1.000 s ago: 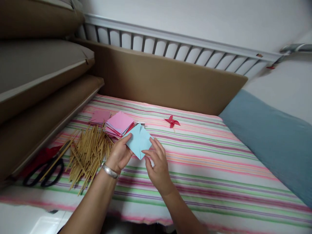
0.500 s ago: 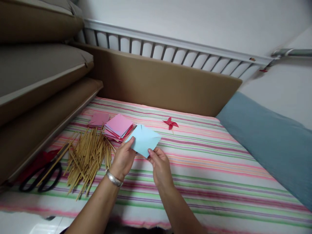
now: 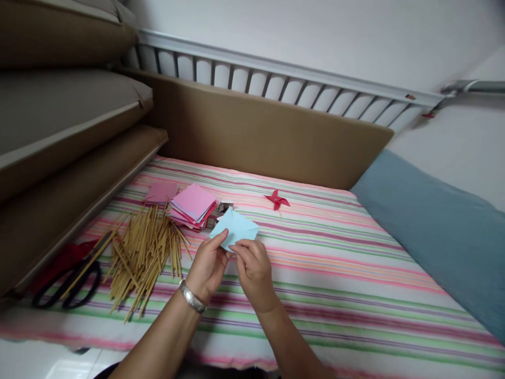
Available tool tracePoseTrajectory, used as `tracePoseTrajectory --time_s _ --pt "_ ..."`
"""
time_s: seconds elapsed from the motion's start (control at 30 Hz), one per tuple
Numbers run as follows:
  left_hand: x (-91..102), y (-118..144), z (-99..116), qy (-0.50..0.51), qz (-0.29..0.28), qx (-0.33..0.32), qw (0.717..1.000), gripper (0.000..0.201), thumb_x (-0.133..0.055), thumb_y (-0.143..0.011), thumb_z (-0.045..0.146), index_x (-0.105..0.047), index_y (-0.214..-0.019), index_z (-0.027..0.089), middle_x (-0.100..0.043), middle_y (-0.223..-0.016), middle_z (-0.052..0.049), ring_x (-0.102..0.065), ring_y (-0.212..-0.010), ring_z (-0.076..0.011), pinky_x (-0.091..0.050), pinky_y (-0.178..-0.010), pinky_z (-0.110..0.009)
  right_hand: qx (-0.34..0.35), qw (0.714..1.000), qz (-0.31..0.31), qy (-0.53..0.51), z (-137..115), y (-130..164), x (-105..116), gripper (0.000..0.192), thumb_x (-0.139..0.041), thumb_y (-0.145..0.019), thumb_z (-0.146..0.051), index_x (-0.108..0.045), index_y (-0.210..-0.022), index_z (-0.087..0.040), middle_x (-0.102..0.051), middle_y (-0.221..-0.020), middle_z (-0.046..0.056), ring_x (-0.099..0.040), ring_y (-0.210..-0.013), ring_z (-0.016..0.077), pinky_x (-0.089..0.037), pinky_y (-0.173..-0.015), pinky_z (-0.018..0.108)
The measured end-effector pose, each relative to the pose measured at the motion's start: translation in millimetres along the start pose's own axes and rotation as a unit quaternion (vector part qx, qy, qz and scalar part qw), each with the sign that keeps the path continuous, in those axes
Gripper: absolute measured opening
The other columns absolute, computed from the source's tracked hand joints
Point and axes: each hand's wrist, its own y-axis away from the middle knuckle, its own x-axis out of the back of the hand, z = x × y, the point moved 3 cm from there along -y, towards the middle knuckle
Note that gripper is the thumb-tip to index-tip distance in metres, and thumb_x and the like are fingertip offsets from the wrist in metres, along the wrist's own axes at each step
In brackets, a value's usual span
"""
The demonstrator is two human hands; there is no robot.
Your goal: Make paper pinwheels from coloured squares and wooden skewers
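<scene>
Both hands pinch one light-blue paper square (image 3: 235,227) above the striped sheet (image 3: 335,273): left hand (image 3: 208,266) at its near-left edge, right hand (image 3: 253,269) at its near corner. Beyond the left hand lie pink paper squares (image 3: 193,204), leftward bamboo sticks (image 3: 144,252). No writing is readable.

The blue paper's (image 3: 236,227) near edge is hidden behind both hands' fingertips. Bamboo sticks (image 3: 142,258) cover part of the black scissors (image 3: 65,287); the forearms run off the bottom edge.
</scene>
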Motion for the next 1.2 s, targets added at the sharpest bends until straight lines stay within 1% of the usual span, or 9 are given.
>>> tracePoseTrajectory --time_s 0.13,0.2,0.27,0.53,0.67,0.77,0.93,1.1,1.2 --pt "14.4 -8.6 0.8 0.007 0.095 -0.017 0.995 0.01 -0.065 -0.069 0.008 -0.067 -0.078 0.009 -0.07 -0.076 -0.006 -0.063 -0.065 -0.0133 -0.051 -0.058 -0.022 0.032 0.999 -0.019 -0.033 -2.3 2.2 -4.5 0.025 -0.046 -0.083 -0.006 -0.063 -0.095 -0.021 -0.063 -0.093 0.006 -0.056 -0.09 0.0188 -0.048 -0.082 0.039" --pt "18.1 -10.4 2.1 0.006 0.117 -0.029 0.993 0.01 -0.066 -0.067 0.007 -0.067 -0.077 0.008 -0.071 -0.075 -0.007 -0.063 -0.065 -0.0139 -0.051 -0.059 -0.023 0.021 0.997 -0.027 -0.062 -1.3 2.6 -6.0 0.024 -0.047 -0.084 -0.008 -0.062 -0.096 -0.022 -0.065 -0.093 0.006 -0.058 -0.091 0.0182 -0.048 -0.085 0.039" --pt "20.1 -10.9 3.7 -0.002 0.122 -0.045 0.991 0.012 -0.068 -0.065 0.008 -0.067 -0.077 0.008 -0.071 -0.075 -0.007 -0.064 -0.066 -0.0144 -0.052 -0.061 -0.024 -0.014 0.994 -0.037 -0.099 0.7 1.9 -6.5 0.022 -0.047 -0.085 -0.011 -0.062 -0.096 -0.022 -0.066 -0.092 0.006 -0.06 -0.09 0.0174 -0.05 -0.082 0.036" --pt "21.7 -9.5 5.1 -0.14 0.083 -0.088 0.983 0.027 -0.075 -0.059 0.023 -0.069 -0.084 0.012 -0.07 -0.074 -0.004 -0.062 -0.066 -0.0148 -0.049 -0.062 -0.026 -0.173 0.961 -0.081 -0.201 6.8 -9.1 -0.2 0.013 -0.056 -0.081 -0.02 -0.068 -0.082 -0.022 -0.063 -0.079 0.003 -0.06 -0.074 0.0151 -0.048 -0.065 0.027" --pt "21.9 -9.8 1.8 -0.214 0.07 -0.086 0.971 0.027 -0.074 -0.06 0.026 -0.069 -0.081 0.012 -0.07 -0.073 -0.004 -0.061 -0.064 -0.0153 -0.047 -0.061 -0.027 -0.245 0.949 -0.067 -0.187 15.0 -7.2 -0.5 0.006 -0.061 -0.076 -0.023 -0.066 -0.073 -0.021 -0.06 -0.069 0.0 -0.053 -0.06 0.0127 -0.042 -0.056 0.025" --pt "21.8 -10.4 -0.4 -0.252 0.056 -0.092 0.962 0.023 -0.073 -0.062 0.027 -0.069 -0.079 0.012 -0.069 -0.072 -0.003 -0.06 -0.064 -0.0146 -0.046 -0.063 -0.026 -0.296 0.933 -0.057 -0.197 22.1 -3.5 -2.4 0.009 -0.063 -0.073 -0.027 -0.062 -0.068 -0.02 -0.06 -0.066 -0.001 -0.054 -0.059 0.013 -0.041 -0.056 0.024" --pt "19.9 -10.7 -3.4 -0.273 0.035 -0.092 0.957 0.023 -0.071 -0.064 0.028 -0.068 -0.08 0.012 -0.068 -0.072 -0.003 -0.06 -0.065 -0.0147 -0.047 -0.064 -0.027 -0.327 0.921 -0.07 -0.199 26.8 -2.7 -1.9 0.009 -0.06 -0.074 -0.027 -0.062 -0.07 -0.02 -0.062 -0.066 -0.001 -0.055 -0.061 0.0138 -0.041 -0.057 0.024" --pt "13.9 -6.4 -5.3 -0.28 0.005 -0.072 0.957 0.028 -0.07 -0.066 0.031 -0.069 -0.086 0.012 -0.069 -0.076 -0.006 -0.061 -0.07 -0.0174 -0.049 -0.068 -0.03 -0.352 0.91 -0.056 -0.211 29.2 -4.0 0.0 0.012 -0.06 -0.072 -0.03 -0.059 -0.066 -0.019 -0.062 -0.061 -0.002 -0.054 -0.055 0.0132 -0.04 -0.053 0.024" --pt "9.1 -2.9 -4.9 -0.298 -0.019 -0.073 0.951 0.03 -0.071 -0.065 0.031 -0.068 -0.089 0.013 -0.069 -0.082 -0.006 -0.061 -0.074 -0.0175 -0.048 -0.069 -0.028 -0.359 0.911 -0.045 -0.198 30.4 -5.3 1.2 0.012 -0.059 -0.07 -0.028 -0.058 -0.063 -0.019 -0.06 -0.058 -0.002 -0.052 -0.053 0.0127 -0.039 -0.052 0.023"
